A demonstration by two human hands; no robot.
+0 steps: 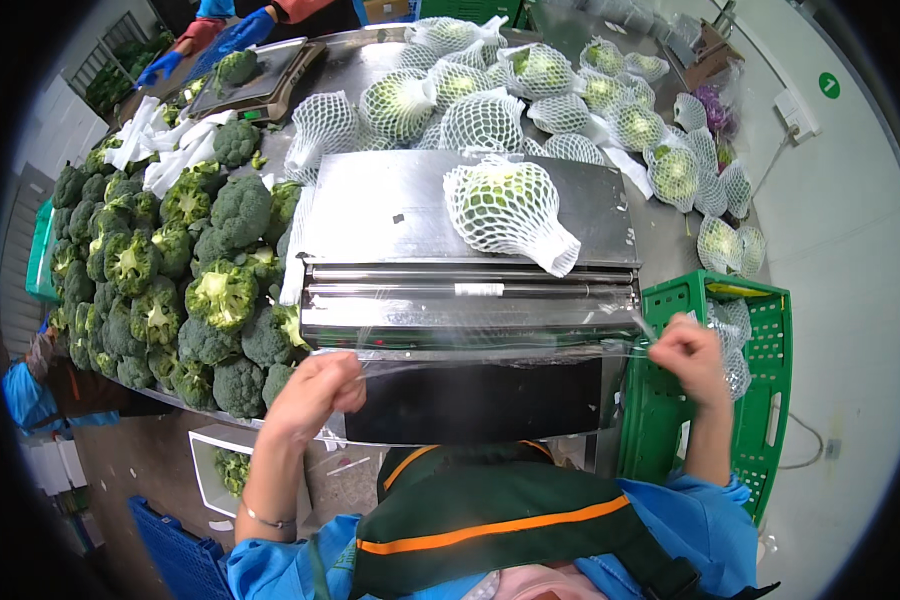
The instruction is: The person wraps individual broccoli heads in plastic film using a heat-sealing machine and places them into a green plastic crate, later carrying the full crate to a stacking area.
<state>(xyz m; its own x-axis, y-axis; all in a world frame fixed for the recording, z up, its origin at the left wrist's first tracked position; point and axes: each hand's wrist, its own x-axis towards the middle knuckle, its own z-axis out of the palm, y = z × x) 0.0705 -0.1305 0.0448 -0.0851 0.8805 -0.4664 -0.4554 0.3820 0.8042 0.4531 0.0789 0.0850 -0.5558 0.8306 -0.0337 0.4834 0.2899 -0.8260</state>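
Clear plastic film (480, 367) stretches between my two hands, over the front of a metal film-wrapping machine (390, 202). My left hand (322, 390) is closed on the film's left edge, and my right hand (686, 356) pinches its right corner above a green crate. Behind the film run the machine's steel rollers (420, 276). On the metal top lies a broccoli head in a white foam net (502, 206), its gathered end towards the rollers. Nearer my apron is a flat black plate (472, 405), partly seen through the film.
Bare broccoli heads (157, 270) are piled at left. Netted heads (480, 120) cover the table behind the machine. The green crate (765, 405) holds wrapped heads at right. At far left a co-worker's blue-gloved hand (251, 30) is near a scale (262, 86) with broccoli.
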